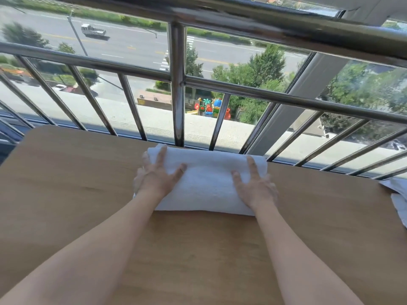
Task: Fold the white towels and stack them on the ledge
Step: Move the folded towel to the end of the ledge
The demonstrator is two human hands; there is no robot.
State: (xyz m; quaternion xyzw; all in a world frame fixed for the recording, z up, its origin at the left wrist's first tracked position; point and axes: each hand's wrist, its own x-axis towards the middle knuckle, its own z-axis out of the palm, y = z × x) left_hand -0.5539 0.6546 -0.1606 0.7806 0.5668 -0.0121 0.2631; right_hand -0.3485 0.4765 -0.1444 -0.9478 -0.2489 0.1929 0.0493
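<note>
A folded white towel [207,183] lies on the wooden ledge [77,183] close to its far edge, just in front of the railing. My left hand [157,177] rests flat on the towel's left part with fingers straight and spread. On the towel's right part my right hand [253,186] presses down flat, fingers straight. Both hands look slightly blurred. Another white cloth [397,194], loose and unfolded, shows at the ledge's right edge and is cut off by the frame.
A steel railing [178,84] with slanted bars stands right behind the ledge, with a window and a street far below. Bare wood extends left of the towel and toward me.
</note>
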